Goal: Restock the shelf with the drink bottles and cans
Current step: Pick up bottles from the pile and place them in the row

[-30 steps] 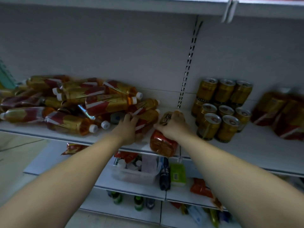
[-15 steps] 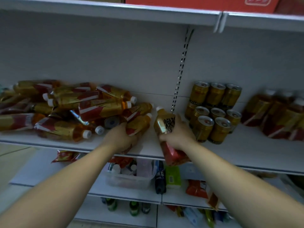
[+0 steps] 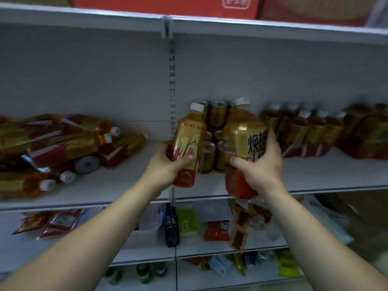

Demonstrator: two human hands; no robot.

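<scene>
My left hand (image 3: 165,164) grips an upright amber drink bottle (image 3: 186,143) with a gold and red label and a white cap. My right hand (image 3: 262,164) grips a second, larger-looking bottle (image 3: 241,143) of the same kind, also upright. Both are held in the air in front of the white shelf (image 3: 315,177). Behind them stands a cluster of gold cans (image 3: 216,114), partly hidden by the bottles. A pile of bottles (image 3: 63,143) lies on its side at the left. Upright bottles (image 3: 304,131) stand in a row at the right.
A slotted upright rail (image 3: 172,97) divides the shelf back. Red cartons (image 3: 168,5) sit on the shelf above. Lower shelves (image 3: 210,248) hold snack packets, a green box and small bottles. Bare shelf surface (image 3: 130,177) lies between the pile and the cans.
Both hands have lifted off the shelf, each with a bottle turned upright, and moved right toward the cans. The camera has swung right and up.
</scene>
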